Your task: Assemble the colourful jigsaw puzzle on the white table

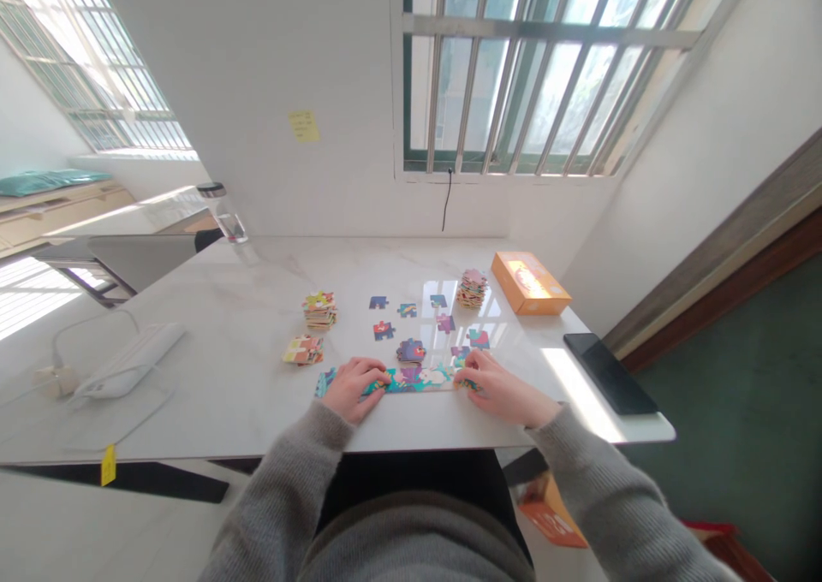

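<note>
A strip of joined jigsaw pieces (424,378), teal with purple and white figures, lies near the table's front edge. My left hand (355,388) rests over its left part, fingers curled and thumb below, gripping the strip. At the right end, my right hand (497,385) pinches a jigsaw piece (467,384) that its fingers partly hide. I cannot tell whether that piece is joined to the strip. Just behind the strip sits a small stack of purple pieces (411,350). Loose pieces lie beyond, among them a red and blue one (384,330) and a purple one (445,323).
Taller piles of pieces stand at the left (320,311) and right (473,289), with a lower pile (304,350) nearby. An orange box (530,282) and a black phone-like slab (609,372) lie rightward. A power strip (132,359) and a bottle (224,214) are leftward.
</note>
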`<state>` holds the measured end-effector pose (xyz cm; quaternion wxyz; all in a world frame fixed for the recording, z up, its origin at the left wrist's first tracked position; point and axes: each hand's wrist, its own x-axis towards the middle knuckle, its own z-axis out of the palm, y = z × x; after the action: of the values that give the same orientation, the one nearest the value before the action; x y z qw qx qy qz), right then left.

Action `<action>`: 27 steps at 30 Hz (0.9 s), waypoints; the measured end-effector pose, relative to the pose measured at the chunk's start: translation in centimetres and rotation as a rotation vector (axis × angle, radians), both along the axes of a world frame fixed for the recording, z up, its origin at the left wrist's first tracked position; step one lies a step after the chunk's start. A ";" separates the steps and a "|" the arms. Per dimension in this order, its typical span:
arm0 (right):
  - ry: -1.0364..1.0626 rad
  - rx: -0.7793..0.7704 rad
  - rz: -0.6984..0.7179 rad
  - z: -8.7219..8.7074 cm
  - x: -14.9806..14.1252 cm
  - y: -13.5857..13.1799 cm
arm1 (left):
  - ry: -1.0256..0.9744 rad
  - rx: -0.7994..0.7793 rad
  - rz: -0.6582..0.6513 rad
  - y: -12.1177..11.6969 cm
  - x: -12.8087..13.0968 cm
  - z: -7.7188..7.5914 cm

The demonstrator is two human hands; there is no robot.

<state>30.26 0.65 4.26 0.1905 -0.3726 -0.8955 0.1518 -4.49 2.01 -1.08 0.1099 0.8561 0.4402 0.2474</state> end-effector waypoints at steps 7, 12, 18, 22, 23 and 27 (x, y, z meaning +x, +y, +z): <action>0.019 0.026 -0.045 -0.4 -0.4 0.3 | 0.001 0.000 -0.005 0.0 0.0 0.1; 0.041 0.072 -0.077 -0.4 -1.4 0.3 | 0.007 0.002 -0.006 0.1 0.0 0.0; 0.052 0.097 -0.069 -1.5 -2.0 -0.3 | 0.004 0.003 -0.005 0.1 -0.1 -0.1; 0.093 0.158 -0.138 -2.5 -1.7 -1.1 | 0.012 0.006 -0.008 0.1 -0.1 -0.1; 0.096 0.175 -0.156 -2.7 -1.7 -1.3 | 0.014 0.005 -0.008 0.1 -0.1 -0.1; 0.087 0.219 -0.188 -3.0 -2.3 -1.8 | 0.019 -0.003 -0.005 0.0 0.0 0.0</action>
<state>27.99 -1.16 1.26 0.2820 -0.4250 -0.8586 0.0509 -4.52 2.06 -1.04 0.1075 0.8594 0.4395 0.2382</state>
